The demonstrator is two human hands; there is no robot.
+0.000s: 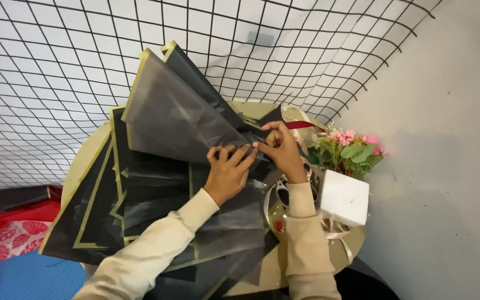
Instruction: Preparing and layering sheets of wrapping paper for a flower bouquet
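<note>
Black wrapping sheets lie layered across the table; both hands pinch one folded sheet near the far edge, flowers still unwrapped.

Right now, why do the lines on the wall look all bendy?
In the head view, the wide lens curves the black wire grid toward the edges; the left hand and right hand on the black wrapping paper look sharp; soft light casts faint shadows.
</note>
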